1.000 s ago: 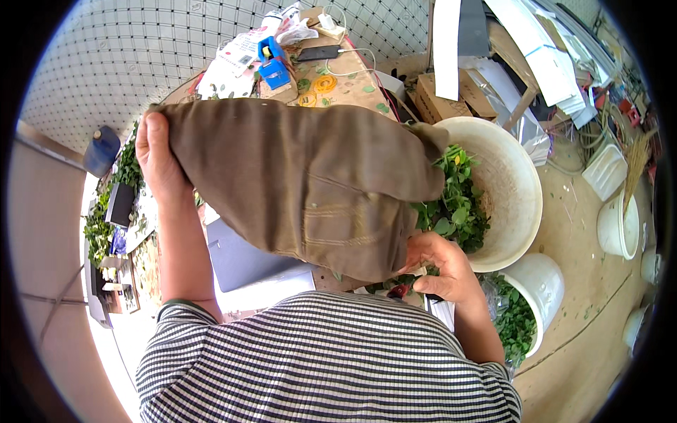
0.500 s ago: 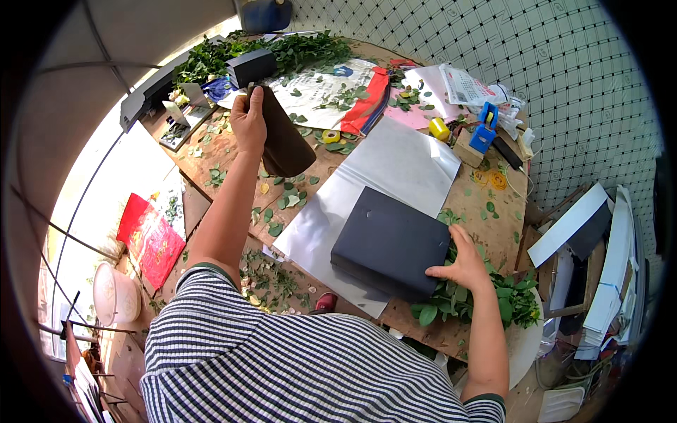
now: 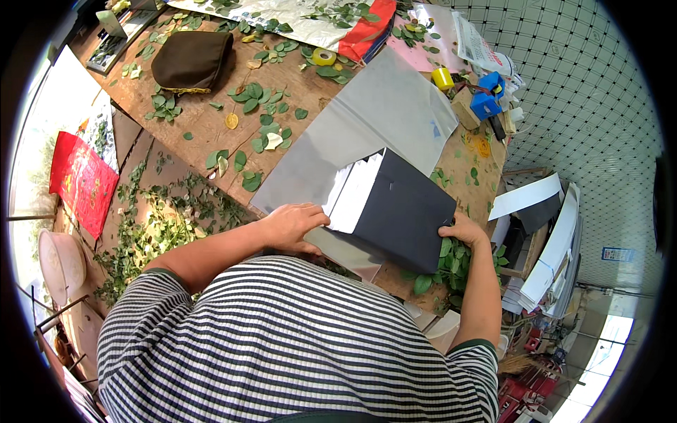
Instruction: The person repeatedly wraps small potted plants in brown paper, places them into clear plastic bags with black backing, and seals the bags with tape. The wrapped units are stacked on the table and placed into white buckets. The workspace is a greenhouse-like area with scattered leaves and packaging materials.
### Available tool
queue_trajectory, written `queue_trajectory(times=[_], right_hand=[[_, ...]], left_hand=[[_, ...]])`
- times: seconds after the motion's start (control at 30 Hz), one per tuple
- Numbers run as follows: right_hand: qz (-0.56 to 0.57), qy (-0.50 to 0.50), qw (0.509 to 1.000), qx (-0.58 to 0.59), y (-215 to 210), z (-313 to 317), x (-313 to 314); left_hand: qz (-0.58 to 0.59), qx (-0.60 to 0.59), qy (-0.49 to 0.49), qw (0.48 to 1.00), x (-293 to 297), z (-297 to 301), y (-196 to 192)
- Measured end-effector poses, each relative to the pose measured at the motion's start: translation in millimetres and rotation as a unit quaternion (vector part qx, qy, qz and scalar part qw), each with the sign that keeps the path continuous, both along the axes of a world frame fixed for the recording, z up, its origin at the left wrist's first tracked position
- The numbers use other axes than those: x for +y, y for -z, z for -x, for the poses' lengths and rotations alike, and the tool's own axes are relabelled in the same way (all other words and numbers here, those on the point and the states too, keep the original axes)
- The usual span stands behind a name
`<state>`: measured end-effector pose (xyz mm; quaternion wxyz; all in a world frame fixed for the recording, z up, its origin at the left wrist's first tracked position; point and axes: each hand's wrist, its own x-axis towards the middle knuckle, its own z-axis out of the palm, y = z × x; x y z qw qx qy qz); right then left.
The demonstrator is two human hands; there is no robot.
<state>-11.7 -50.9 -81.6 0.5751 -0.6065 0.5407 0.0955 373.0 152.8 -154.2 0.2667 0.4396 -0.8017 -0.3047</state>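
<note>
A black box (image 3: 405,211) sits tilted on a clear plastic sheet (image 3: 310,158) at the table's near edge. At its left end show several white layers (image 3: 356,192), like stacked card or sheets. My left hand (image 3: 290,227) is closed at that end, its fingertips on the white edge. My right hand (image 3: 465,231) grips the opposite end, thumb on the box's dark face and the other fingers partly hidden. A dark brown pouch-like piece (image 3: 190,60) with a yellowish lower edge lies farther left on the table, out of both hands.
Loose leaves and petals litter the wooden table (image 3: 204,137). Leafy stems (image 3: 455,268) lie by the box's right side. A blue tape dispenser (image 3: 486,99) and yellow tape roll (image 3: 442,78) stand at the right. White card sheets (image 3: 553,247) lean beyond the table.
My left hand has put the brown piece down on the table and come to the box's left end. The box has turned, exposing its white layers. The view has shifted nearer.
</note>
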Motion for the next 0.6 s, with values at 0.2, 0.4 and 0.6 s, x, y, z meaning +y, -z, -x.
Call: queue_trajectory(times=[0.2, 0.4, 0.6], right_hand=[[0.042, 0.02, 0.999, 0.01, -40.8, -28.0, -4.2], [0.101, 0.063, 0.993, -0.02, -57.9, -74.8, -71.0], [0.104, 0.12, 0.987, -0.032, -18.1, -98.7, -119.9]], left_hand=[[0.106, 0.037, -0.063, 0.992, -22.2, 9.2, 8.5], [0.13, 0.052, -0.144, 0.98, -104.1, -40.0, -6.3], [0.133, 0.054, -0.19, 0.971, -161.8, -66.0, 11.8]])
